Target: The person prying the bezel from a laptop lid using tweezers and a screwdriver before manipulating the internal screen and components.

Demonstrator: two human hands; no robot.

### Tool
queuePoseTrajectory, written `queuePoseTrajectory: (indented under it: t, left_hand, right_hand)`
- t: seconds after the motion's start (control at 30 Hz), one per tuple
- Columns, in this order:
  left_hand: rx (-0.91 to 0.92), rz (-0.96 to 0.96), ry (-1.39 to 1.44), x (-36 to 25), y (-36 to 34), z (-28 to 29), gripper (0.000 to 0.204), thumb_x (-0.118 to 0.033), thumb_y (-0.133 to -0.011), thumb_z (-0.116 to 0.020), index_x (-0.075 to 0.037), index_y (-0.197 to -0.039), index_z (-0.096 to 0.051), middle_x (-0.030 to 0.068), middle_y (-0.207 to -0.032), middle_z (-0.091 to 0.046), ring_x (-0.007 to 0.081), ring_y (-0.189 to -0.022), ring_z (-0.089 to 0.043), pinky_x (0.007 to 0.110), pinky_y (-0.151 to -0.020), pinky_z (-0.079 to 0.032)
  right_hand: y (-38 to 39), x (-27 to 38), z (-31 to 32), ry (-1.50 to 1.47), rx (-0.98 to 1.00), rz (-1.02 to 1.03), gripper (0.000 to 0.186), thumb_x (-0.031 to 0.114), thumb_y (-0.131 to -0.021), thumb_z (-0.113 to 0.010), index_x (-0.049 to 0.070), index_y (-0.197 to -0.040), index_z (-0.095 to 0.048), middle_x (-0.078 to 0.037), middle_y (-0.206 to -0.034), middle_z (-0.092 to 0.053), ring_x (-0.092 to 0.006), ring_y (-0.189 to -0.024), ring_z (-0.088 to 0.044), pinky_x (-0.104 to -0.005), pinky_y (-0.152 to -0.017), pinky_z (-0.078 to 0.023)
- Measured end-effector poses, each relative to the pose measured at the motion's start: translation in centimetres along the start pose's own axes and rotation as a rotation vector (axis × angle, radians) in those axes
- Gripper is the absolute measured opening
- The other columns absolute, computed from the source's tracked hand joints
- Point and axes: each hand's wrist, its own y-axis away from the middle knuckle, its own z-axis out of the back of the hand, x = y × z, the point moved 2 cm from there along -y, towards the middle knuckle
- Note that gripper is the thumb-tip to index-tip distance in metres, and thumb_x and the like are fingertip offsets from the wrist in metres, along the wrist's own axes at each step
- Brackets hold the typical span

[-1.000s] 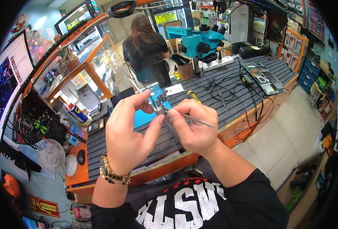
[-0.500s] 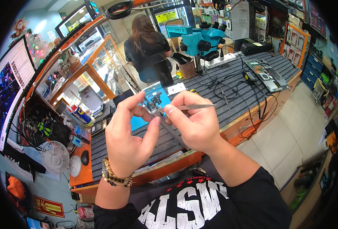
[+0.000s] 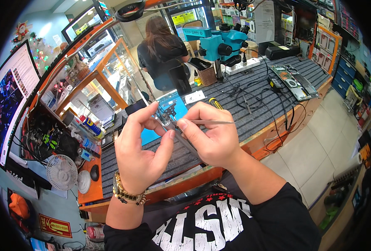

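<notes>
My left hand (image 3: 141,144) is curled round the upper end of a long grey bar-like part (image 3: 185,144), thumb and fingers closed about it. The part slants down toward me, and I cannot make out its exact kind. In my right hand (image 3: 215,136) a slim metal tool (image 3: 215,122) is pinched between thumb and fingers. One end of it tapers out to the right, and the other meets the grey part's upper end, between my two hands. Behind my fingers, a blue mat (image 3: 160,129) with a dark small piece (image 3: 175,109) lies on the bench.
A teal microscope (image 3: 223,48) stands at the back of the ridged grey bench mat (image 3: 252,108). Loose black cables (image 3: 261,96) and an opened laptop base (image 3: 294,81) lie at the right. A fan (image 3: 62,172) and bottles stand left. Another person (image 3: 162,54) sits beyond the bench.
The metal tool has turned slightly, its right end dipping and looking thinner. My right hand has shifted slightly. More of a yellow-and-black handle shows behind it.
</notes>
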Motion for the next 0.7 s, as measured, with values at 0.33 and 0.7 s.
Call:
queuePoseTrajectory:
  t: [0.33, 0.7]
  left_hand:
    - [0.01, 0.058, 0.099, 0.3, 0.6, -0.1, 0.063, 0.009, -0.096, -0.083, 0.007, -0.155, -0.061, 0.0032, -0.092, -0.072, 0.0088, -0.087, -0.068, 0.024, -0.083, -0.052]
    - [0.006, 0.109, 0.081, 0.3, 0.6, -0.1, 0.062, 0.005, -0.098, -0.085, 0.007, -0.155, -0.059, 0.0019, -0.094, -0.07, 0.0075, -0.09, -0.068, 0.024, -0.084, -0.057]
  right_hand:
    - [-0.5, 0.0, -0.2, -0.194, 0.06, -0.215, 0.014, 0.007, -0.114, -0.074, -0.001, -0.102, -0.072, 0.004, -0.081, -0.066, -0.0008, -0.075, -0.055, -0.0254, -0.063, -0.042]
    - [-1.1, 0.5, 0.1, -0.175, 0.148, -0.316, 0.015, 0.01, -0.115, -0.075, -0.002, -0.105, -0.074, 0.0, -0.084, -0.071, -0.0032, -0.077, -0.062, -0.026, -0.065, -0.048]
